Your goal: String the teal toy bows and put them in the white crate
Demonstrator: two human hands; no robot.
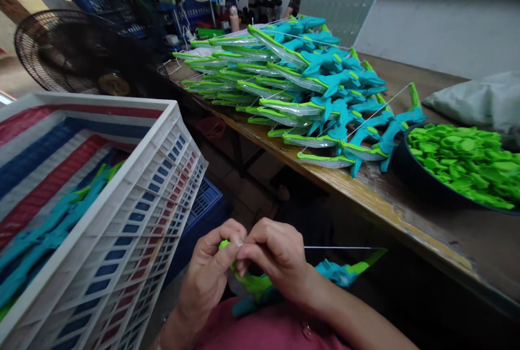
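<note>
Small assembly workshop, toy bows (309, 90) stacked on workbench (406, 214), parts crates (134, 220), fan (69, 52)

a black fan (65, 52) stands behind the white crate (134, 231); green pieces fill a dark bowl (410, 176).

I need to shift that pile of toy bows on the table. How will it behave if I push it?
The pile of toy bows is loosely stacked, so it would probably slide apart. Thin plastic suggests lightness. Strings may snag neighbours near the bowl.
</note>
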